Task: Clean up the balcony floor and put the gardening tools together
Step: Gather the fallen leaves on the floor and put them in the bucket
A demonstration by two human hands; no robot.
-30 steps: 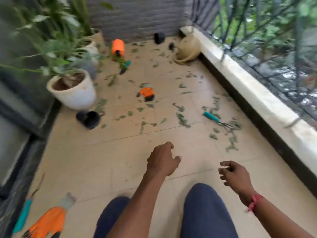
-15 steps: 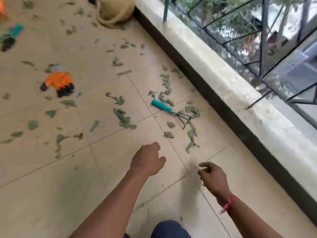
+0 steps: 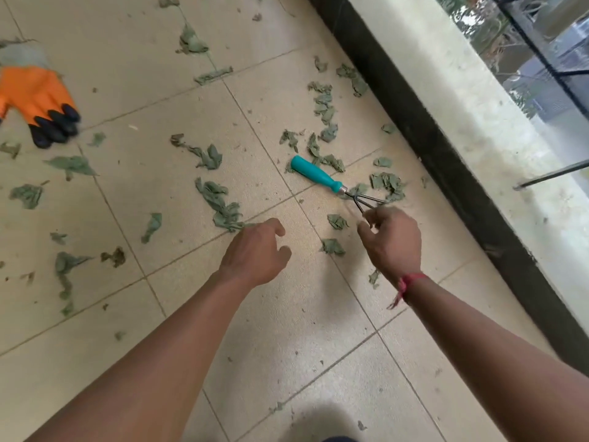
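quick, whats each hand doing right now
Left hand: open, loosely curled, holding nothing.
Right hand: curled at the prongs of the hand rake; grip cannot be told.

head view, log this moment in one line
right hand at rake prongs, grip unclear | left hand open, empty | rake on floor | leaves scattered

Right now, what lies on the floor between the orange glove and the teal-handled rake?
Head view: only scattered green leaves on the tiles separate the glove from the rake.
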